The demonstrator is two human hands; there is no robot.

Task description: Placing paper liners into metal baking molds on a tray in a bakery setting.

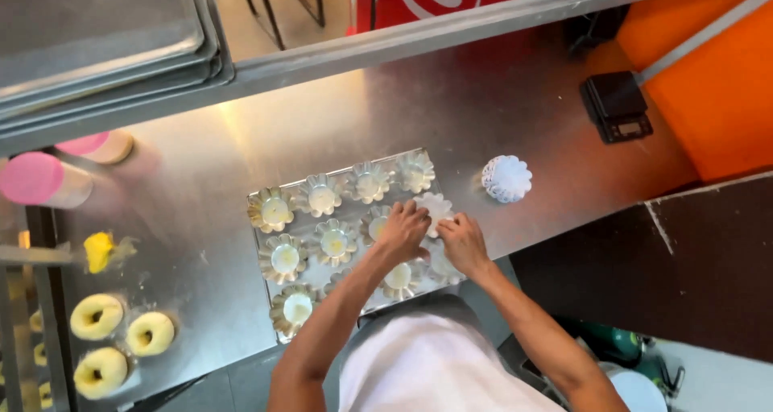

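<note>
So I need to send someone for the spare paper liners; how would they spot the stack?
Start at the steel worktable and find the baking tray of fluted tart moulds in its middle. Just past the tray's right edge, toward the black scale, sits the stack of white fluted paper liners. It alone is white, off the tray, and unfilled.

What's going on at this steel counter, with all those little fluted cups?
A person stands at a steel counter, both hands over a metal tray of small fluted tins with pale filling. The left hand and right hand meet on a white paper liner at the tray's right side. A stack of white liners sits beside the tray, and ring-shaped dough pieces lie at the left.
</note>
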